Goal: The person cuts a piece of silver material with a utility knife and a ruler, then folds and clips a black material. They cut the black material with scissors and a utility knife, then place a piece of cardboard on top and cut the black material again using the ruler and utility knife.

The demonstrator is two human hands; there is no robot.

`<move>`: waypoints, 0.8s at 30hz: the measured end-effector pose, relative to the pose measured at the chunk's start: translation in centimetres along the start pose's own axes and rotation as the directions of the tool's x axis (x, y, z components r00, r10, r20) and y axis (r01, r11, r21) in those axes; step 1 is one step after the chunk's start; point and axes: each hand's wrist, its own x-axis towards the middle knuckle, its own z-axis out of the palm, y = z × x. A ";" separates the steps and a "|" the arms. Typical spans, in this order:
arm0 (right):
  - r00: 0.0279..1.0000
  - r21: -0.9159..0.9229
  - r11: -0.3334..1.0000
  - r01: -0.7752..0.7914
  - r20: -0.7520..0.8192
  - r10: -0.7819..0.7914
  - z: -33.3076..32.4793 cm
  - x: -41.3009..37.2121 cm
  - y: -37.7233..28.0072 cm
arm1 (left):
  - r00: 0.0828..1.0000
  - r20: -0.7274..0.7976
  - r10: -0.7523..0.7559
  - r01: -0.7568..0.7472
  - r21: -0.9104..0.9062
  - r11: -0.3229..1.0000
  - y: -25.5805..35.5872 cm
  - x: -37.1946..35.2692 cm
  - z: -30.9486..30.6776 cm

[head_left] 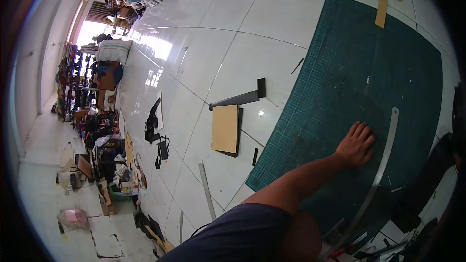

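Observation:
My left hand (pixel 357 144) lies palm down on a dark green cutting mat (pixel 340 73), its fingers stretched out and slightly apart. Nothing shows in its grasp. Just to its right, a long metal ruler (pixel 381 170) runs down the mat towards the bottom edge, without visible contact with the hand. Small light scraps lie about the mat. A patch of bare skin shows below the forearm, beside the dark sleeve. My right hand is out of view.
Tan pieces (pixel 381 9) overlap the mat's top edge. Left of the mat, a tan rectangle (pixel 225 128) lies over a black piece on the white tiled table (pixel 194 63), near dark strips. A narrow metal strip (pixel 206 189) lies lower down. Cluttered shelves (pixel 80 73) stand far left.

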 end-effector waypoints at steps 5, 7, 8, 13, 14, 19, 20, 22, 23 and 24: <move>0.997 -0.098 0.994 -0.043 -0.064 0.037 -8.9 -8.0 -5.5 | 0.999 0.034 -0.015 0.016 -0.032 0.999 -0.1 -0.1 -1.3; 0.996 -0.188 0.982 0.011 -0.080 -0.027 -12.4 -11.7 -6.7 | 0.997 0.075 -0.032 0.038 -0.075 0.996 0.7 -0.2 -2.7; 0.971 -0.222 0.971 0.090 -0.196 -0.135 -13.7 -14.0 -6.9 | 0.997 0.066 -0.027 0.033 -0.082 0.996 0.5 -0.2 -3.1; 0.902 -0.317 0.948 0.040 -0.396 -0.171 -24.4 -26.5 -11.2 | 0.980 -0.197 -0.004 -0.089 -0.461 0.883 -0.3 -0.5 -2.7; 0.891 -0.342 0.940 0.016 -0.422 -0.169 -25.9 -27.5 -12.7 | 0.943 -0.332 0.021 -0.176 -0.446 0.877 1.7 -0.4 -4.9; 0.815 -0.306 0.942 0.138 -0.505 -0.284 -31.6 -29.1 -26.7 | 0.832 -0.429 0.353 -0.528 -0.414 0.741 12.0 -0.3 -17.4; 0.804 -0.285 0.942 0.179 -0.509 -0.307 -32.4 -28.8 -29.0 | 0.791 -0.448 0.418 -0.581 -0.335 0.742 13.4 0.0 -18.7; 0.784 -0.236 0.938 0.254 -0.517 -0.342 -33.9 -28.9 -33.0 | 0.744 -0.472 0.473 -0.627 -0.248 0.739 14.5 0.5 -20.1; 0.785 -0.193 0.939 0.284 -0.516 -0.344 -34.4 -28.9 -34.2 | 0.751 -0.470 0.464 -0.618 -0.252 0.745 14.3 0.6 -20.7; 0.797 -0.124 0.944 0.307 -0.508 -0.326 -34.2 -29.0 -35.0 | 0.756 -0.469 0.457 -0.610 -0.253 0.751 14.0 0.7 -21.4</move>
